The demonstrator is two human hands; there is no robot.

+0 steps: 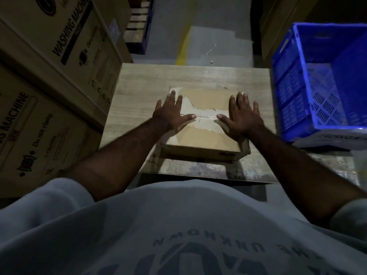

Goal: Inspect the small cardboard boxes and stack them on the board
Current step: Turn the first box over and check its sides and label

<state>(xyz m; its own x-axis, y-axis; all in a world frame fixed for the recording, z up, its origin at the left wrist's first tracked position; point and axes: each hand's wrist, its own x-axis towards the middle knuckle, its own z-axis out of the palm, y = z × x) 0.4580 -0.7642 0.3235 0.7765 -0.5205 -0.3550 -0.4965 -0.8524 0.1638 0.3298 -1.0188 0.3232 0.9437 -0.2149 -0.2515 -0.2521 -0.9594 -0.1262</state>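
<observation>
A small brown cardboard box (204,133) lies flat on the pale wooden board (198,76). Its top shows torn paper patches and a strip of clear tape across the middle. My left hand (170,114) presses flat on the box's left side with fingers spread and straight. Flat on the box's right side rests my right hand (243,116), fingers straight, thumb pointing inward along the tape. Both thumbs nearly meet at the tape line. Neither hand curls around the box.
Large washing-machine cartons (49,86) are stacked close on the left of the board. A blue plastic crate (321,86) stands on the right, touching the board's edge. Beyond the board lies grey floor with a yellow line (183,48).
</observation>
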